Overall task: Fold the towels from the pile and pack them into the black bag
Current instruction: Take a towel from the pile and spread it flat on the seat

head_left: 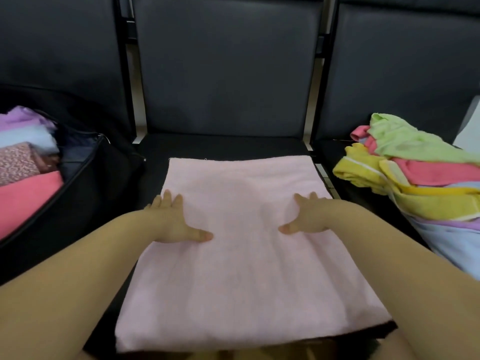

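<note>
Pressing pink towel (pixel 244 245) flat on middle seat (pixel 223 145), long axis running front edge to back. Left hand (pixel 176 219) and right hand (pixel 306 216) spread flat, holding nothing. Black bag (pixel 85 188) lies left, nearer left hand; pile (pixel 415 172) lies right.

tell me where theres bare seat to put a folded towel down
Bare strips only: behind the pink towel up to the backrest, and a narrow one between its left edge and the black bag. The right seat is crowded by the towel pile. Both hands, left hand and right hand, press flat on the towel.
</note>
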`<action>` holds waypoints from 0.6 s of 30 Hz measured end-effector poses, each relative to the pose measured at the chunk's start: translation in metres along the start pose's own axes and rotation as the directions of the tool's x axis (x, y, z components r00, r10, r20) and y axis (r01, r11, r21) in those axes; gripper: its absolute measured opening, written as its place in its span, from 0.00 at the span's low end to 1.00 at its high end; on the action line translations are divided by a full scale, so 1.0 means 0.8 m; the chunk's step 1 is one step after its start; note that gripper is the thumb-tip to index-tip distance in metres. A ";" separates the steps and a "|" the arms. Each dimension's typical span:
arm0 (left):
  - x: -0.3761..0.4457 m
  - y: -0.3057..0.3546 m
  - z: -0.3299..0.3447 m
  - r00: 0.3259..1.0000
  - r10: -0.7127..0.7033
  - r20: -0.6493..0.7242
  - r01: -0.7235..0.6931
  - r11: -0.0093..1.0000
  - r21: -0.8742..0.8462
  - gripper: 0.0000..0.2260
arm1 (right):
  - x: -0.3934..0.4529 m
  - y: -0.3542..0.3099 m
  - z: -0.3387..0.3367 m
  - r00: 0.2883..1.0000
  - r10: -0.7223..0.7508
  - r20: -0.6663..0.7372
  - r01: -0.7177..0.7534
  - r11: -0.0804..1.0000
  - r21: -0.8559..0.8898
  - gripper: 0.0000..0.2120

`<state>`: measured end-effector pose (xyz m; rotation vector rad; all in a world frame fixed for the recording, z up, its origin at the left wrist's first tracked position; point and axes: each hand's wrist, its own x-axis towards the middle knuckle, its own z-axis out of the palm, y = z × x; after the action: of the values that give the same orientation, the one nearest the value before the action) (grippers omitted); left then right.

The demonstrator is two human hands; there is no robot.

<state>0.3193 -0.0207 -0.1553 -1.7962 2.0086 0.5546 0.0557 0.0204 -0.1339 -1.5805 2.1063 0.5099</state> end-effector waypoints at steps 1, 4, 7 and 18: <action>0.004 -0.003 0.002 0.997 0.002 -0.073 -0.003 1.000 -0.014 0.54 | 0.004 -0.001 0.004 0.998 -0.012 -0.064 0.016 0.999 0.050 0.47; 0.002 -0.003 0.001 0.967 -0.040 -0.251 0.043 0.999 0.008 0.52 | 0.003 -0.007 0.012 0.973 -0.040 -0.227 0.079 0.983 0.166 0.44; -0.011 0.006 -0.012 0.967 -0.051 -0.250 0.070 0.995 0.067 0.48 | -0.011 -0.010 0.010 0.978 -0.068 -0.200 0.093 0.989 0.116 0.43; -0.031 -0.021 0.005 0.980 0.046 -0.192 -0.060 0.996 -0.071 0.47 | -0.040 0.031 0.018 0.963 -0.166 -0.211 0.219 0.941 0.257 0.40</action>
<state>0.3389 0.0006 -0.1466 -1.9100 2.1952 0.4980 0.0415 0.0605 -0.1275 -1.6961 2.0170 -0.0056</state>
